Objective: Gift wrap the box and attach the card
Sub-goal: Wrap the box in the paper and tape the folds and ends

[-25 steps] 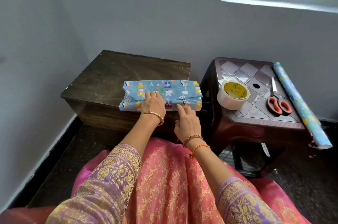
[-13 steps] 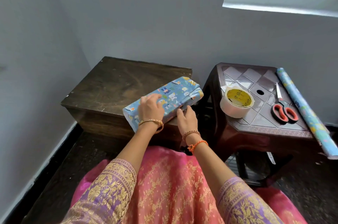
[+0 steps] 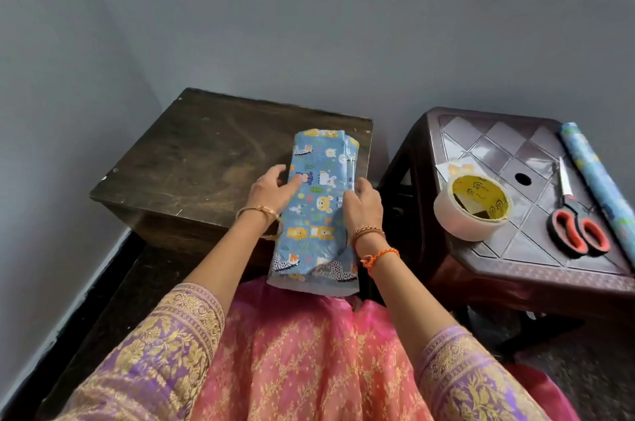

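We see bare top on the dark wooden table (image 3: 192, 159) left of and beyond the wrapped box (image 3: 318, 207), which overhangs its near edge. On the brown stool (image 3: 498, 269), the tape roll (image 3: 472, 209), scissors (image 3: 574, 228) and paper roll (image 3: 598, 180) crowd the right side, with a card (image 3: 453, 168) just behind the tape; its far left tiles lie open.

A home room corner: plain grey walls (image 3: 309, 25), a wooden side table (image 3: 206, 163), a plastic stool (image 3: 515, 269)

One wrapped box (image 3: 318, 204), one tape roll (image 3: 472, 207), one scissors (image 3: 577, 228), one paper roll (image 3: 598, 180), two tables (image 3: 206, 159).
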A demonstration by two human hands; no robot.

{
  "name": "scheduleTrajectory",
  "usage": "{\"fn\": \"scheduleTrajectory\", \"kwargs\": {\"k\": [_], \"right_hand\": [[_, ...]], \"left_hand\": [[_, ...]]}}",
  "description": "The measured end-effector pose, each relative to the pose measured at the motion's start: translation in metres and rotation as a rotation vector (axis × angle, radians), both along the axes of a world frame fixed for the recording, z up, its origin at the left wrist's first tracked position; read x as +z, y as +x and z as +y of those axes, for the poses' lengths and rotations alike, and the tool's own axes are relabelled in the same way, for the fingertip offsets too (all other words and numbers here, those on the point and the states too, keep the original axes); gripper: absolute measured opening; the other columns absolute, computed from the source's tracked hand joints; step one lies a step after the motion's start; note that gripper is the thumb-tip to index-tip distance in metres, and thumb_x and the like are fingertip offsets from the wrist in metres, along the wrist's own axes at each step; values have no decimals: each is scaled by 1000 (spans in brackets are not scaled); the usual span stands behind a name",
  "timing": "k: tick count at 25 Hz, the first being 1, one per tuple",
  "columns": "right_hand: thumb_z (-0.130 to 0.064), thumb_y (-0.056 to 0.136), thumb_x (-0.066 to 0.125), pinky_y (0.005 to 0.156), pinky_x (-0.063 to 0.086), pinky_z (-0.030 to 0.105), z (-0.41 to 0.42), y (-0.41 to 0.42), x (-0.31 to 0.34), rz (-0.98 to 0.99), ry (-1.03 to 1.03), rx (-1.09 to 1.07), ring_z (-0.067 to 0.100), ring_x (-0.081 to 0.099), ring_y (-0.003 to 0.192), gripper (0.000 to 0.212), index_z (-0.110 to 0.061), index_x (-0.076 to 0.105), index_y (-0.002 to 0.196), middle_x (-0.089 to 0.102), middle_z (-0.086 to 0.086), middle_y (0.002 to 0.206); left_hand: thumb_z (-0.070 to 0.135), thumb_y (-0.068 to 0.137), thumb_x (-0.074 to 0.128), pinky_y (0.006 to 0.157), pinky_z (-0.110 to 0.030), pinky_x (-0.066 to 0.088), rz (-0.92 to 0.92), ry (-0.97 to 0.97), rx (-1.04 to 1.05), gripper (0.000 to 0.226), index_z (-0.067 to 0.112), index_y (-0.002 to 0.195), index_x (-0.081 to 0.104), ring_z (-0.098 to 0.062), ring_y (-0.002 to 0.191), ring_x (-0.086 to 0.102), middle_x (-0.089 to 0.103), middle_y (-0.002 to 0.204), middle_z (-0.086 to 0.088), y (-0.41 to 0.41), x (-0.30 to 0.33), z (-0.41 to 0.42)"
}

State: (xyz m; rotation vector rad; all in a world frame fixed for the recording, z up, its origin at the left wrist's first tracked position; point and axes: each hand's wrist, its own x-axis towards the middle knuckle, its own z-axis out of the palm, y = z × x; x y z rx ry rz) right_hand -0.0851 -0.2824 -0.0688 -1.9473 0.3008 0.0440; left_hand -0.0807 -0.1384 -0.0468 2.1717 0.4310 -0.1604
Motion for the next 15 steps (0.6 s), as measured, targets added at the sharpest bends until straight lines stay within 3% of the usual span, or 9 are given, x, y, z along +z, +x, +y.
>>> {"fn": "scheduleTrajectory", "kwargs": {"k": [3,6,8,12,15], "right_hand": [[-32,69,32,83,46,37,1,-7,-8,-35,53,20,25,57,94,44,-13,60,98,62,9,103],[-23,83,38,83,46,35,-5,-18,-3,-26,128,45,20,57,94,29,-17,60,101,60,0,98],[-20,80,43,84,48,36,-10,-25,3,14,228,68,19,60,93,24,-23,60,97,62,0,100],[-24,87,53,87,48,36,-17,-48,21,-78,300,74,22,58,101,19,-22,50,106,55,11,118],[-36,78,58,79,48,28,-22,-65,50,-263,332,35,19,56,96,20,-32,48,95,53,9,111]], "left_hand": [[35,92,51,95,-36,44,-34,1,-12,39,18,127,46,-29,111,54,58,122,-11,-5,-10,-15],[35,92,50,96,-40,44,-67,-31,11,39,18,126,44,-29,112,53,56,121,-11,-18,-10,-19],[33,89,55,96,-40,44,-90,-93,25,41,18,126,44,-27,113,52,53,122,-11,-31,-6,-19],[24,87,60,101,-34,36,-203,-165,31,66,20,142,25,-23,127,39,33,137,-10,-62,18,-28],[19,84,64,93,-18,33,-402,-187,-4,72,21,143,23,-7,111,34,30,123,-4,-84,42,-41]]}}
